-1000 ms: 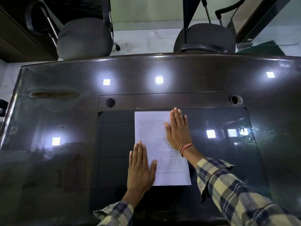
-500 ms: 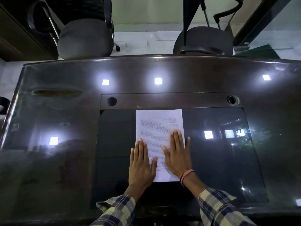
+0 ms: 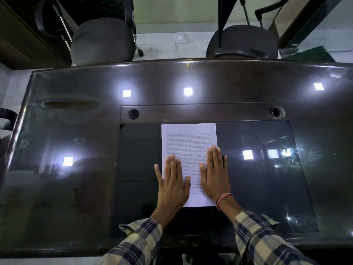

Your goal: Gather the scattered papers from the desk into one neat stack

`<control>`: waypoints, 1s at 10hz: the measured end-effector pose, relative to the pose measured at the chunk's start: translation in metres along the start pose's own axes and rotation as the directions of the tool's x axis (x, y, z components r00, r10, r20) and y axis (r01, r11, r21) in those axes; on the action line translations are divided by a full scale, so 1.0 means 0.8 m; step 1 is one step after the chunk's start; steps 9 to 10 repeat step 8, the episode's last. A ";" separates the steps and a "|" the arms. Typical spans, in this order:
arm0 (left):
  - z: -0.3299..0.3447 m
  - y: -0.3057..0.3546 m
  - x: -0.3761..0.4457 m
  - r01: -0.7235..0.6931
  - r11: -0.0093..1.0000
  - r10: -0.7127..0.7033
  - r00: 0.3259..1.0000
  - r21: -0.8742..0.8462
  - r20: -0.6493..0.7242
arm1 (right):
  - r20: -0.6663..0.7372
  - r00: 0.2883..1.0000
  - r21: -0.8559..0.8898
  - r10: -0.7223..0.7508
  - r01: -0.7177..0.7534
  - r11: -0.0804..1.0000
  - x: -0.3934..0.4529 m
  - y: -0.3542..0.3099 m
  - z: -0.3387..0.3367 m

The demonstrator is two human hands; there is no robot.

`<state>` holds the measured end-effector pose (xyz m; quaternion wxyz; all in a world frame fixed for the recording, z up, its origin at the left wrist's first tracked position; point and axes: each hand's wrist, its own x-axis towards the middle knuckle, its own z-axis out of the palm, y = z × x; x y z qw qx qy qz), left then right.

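White printed papers lie as one squared stack on the dark inset panel of the glossy desk, at the centre of the view, long axis running 12 to 6 o'clock. No loose sheet shows elsewhere on the desk. Judged step: final squaring and flattening of the gathered stack; the task appears close to complete. The left hand lies flat, fingers straight, across the stack's edge at 9 o'clock, little finger out on the panel. The right hand lies flat, fingers straight, across the edge at 3 o'clock. Neither hand grasps anything. The stack's top half extends toward 12 o'clock beyond both sets of fingertips. Next move calls for checking edge alignment, then lifting both palms straight up so no sheet shifts.
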<state>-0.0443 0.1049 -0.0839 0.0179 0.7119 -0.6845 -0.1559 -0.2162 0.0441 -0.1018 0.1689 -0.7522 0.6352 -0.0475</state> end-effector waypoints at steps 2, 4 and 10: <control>-0.008 -0.025 0.046 0.000 1.000 0.000 1.000 -0.018 -0.015 | -0.020 1.000 0.001 -0.003 0.003 1.000 0.001 -0.001 0.001; -0.008 -0.045 0.038 0.042 0.991 -0.050 0.997 -0.128 -0.058 | -0.024 1.000 -0.009 -0.003 0.003 1.000 -0.001 -0.001 0.003; -0.072 -0.062 0.045 0.063 0.955 -0.024 0.991 -0.289 0.134 | 0.193 0.981 0.061 -0.017 0.006 0.998 0.007 -0.012 -0.067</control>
